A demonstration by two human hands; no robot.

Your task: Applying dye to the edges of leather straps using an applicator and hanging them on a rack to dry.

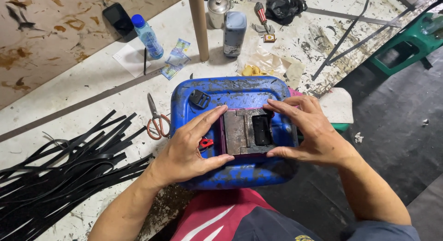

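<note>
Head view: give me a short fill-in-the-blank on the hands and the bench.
1. Both hands, left hand and right hand, press a dark flat piece onto a ____ plastic jerrycan.
2. The scissors lying left of the jerrycan have ____ handles.
3. The water bottle on the bench has a ____ cap.
4. The loose strips piled at far left are ____.

Missing words: blue; orange; blue; black
</note>
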